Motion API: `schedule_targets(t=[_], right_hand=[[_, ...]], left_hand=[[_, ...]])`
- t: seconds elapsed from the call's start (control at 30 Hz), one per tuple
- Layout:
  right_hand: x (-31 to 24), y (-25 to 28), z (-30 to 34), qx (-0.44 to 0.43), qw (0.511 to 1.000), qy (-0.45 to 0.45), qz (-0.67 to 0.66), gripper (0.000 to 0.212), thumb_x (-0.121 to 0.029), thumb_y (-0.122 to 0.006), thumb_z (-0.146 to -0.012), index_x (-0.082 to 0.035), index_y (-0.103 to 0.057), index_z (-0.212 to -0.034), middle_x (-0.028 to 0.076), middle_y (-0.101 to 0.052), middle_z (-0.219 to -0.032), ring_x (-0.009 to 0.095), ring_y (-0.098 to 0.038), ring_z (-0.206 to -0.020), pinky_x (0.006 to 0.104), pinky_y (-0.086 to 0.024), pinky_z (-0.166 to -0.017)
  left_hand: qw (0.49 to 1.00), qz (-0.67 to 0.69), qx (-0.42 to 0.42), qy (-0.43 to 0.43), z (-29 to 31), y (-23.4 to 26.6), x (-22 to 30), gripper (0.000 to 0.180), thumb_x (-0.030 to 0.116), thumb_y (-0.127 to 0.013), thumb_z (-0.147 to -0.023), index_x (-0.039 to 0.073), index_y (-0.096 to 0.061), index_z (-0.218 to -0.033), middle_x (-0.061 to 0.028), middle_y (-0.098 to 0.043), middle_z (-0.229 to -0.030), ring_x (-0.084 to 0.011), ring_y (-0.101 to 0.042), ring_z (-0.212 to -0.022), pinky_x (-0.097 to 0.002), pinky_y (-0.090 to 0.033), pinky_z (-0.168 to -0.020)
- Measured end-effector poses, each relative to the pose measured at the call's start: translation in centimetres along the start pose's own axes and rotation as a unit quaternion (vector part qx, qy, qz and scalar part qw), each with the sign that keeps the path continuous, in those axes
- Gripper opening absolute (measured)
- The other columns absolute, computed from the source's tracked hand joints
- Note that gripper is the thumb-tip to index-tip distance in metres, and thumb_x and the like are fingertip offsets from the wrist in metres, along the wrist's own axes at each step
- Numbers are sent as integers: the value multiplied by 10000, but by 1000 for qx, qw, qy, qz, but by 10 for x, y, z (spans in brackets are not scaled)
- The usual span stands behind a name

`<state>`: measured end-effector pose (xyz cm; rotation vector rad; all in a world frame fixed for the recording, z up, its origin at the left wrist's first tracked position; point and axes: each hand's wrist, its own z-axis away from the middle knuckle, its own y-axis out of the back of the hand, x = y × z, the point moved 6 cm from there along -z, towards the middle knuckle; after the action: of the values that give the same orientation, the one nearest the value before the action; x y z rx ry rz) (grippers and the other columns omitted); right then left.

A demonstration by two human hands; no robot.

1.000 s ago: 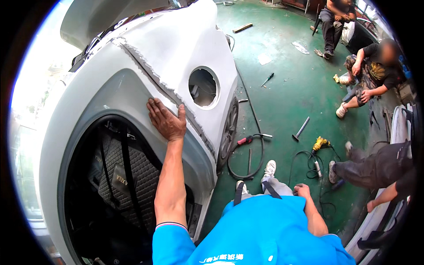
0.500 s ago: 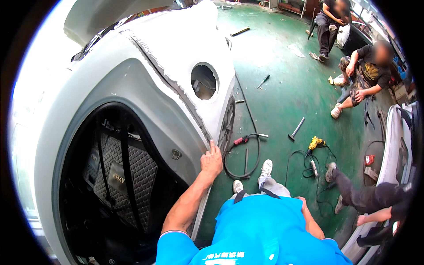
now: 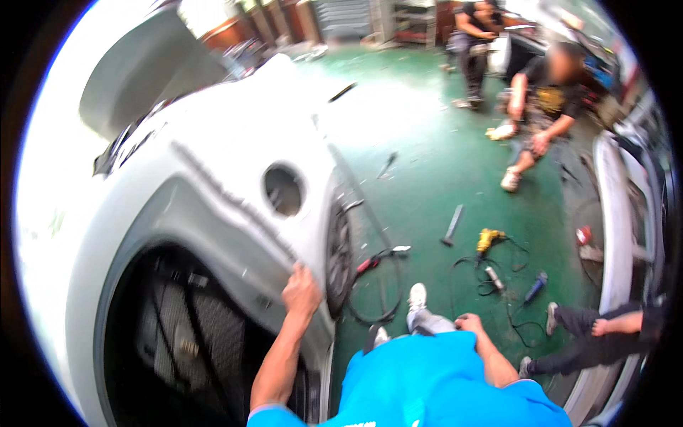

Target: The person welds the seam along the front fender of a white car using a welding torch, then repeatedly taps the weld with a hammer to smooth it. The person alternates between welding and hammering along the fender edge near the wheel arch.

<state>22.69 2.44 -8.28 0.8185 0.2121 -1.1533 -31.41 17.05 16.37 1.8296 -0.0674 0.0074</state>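
Note:
My left hand (image 3: 302,288) is at the rear body panel of a white car (image 3: 213,153). Its extended index finger touches the lower end of a rough, dark seam (image 3: 245,210) along the panel; other fingers are bent, and no tool shows in it. The hand is a little blurred. Beside the seam is a round opening (image 3: 284,190) in the white panel. Left of my arm gapes the dark trunk (image 3: 178,334), with a quilted grey lining inside. My right hand (image 3: 469,324) rests by my right thigh, fingers loosely out, nothing seen in it.
On the green floor lie a cable with a red handle (image 3: 368,265), a hammer (image 3: 452,225), a yellow power tool (image 3: 489,240) and a blue tool (image 3: 536,286). Two people sit at the far right; another person's legs (image 3: 590,338) are nearer. A loose bumper-like panel (image 3: 610,213) stands right.
My view has tilted up, so the car and floor sit lower. The left hand stays at the seam's end. My right hand, half hidden before, now shows. The nearby person's legs have shifted.

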Motion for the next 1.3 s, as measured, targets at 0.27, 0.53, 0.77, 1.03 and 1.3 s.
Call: schedule_targets(t=[0.27,0.53,0.77,1.03,1.3], right_hand=[[36,14,13,22,992,-108,60,383,-335,-800,-753,-93,-796,-1049,164,-763,-1059,287,-736,-971,401,-588,-833],[70,-23,-2,7,995,-39,90,439,-417,-800,-744,-112,-798,-1059,138,-752,-1126,324,-709,-1048,407,-562,-912],[61,-26,-8,-34,988,-54,137,468,-426,-794,-736,-114,-791,-1086,144,-740,-1161,322,-704,-1066,409,-562,-920],[52,-20,-31,-16,997,-20,78,349,-225,-792,-752,-54,-785,-1056,149,-769,-1048,263,-741,-953,376,-582,-862],[8,-30,-10,-25,988,19,-149,232,-22,-719,-795,89,-715,-998,169,-714,-789,236,-703,-655,369,-571,-578]], left_hand=[[980,154,-122,9,34,3,26,412,159,-678,-870,22,-612,-1252,-237,-588,-1349,-430,-621,-1140,-521,-531,-895],[835,233,-488,104,263,-253,21,562,509,-591,-956,67,-636,-1300,-245,-668,-1218,-408,-619,-1157,-542,-493,-953],[808,173,-540,161,255,-261,24,498,373,-654,-906,46,-623,-1279,-259,-671,-1108,-429,-625,-1091,-550,-502,-928],[994,112,2,2,25,2,19,719,331,-701,-892,-44,-457,-1455,-256,-485,-1485,-420,-421,-1408,-526,-317,-1178],[977,-180,97,61,-146,160,-139,784,479,-582,-960,-4,-384,-1545,-183,-325,-1636,-314,-246,-1544,-536,-164,-1246]])
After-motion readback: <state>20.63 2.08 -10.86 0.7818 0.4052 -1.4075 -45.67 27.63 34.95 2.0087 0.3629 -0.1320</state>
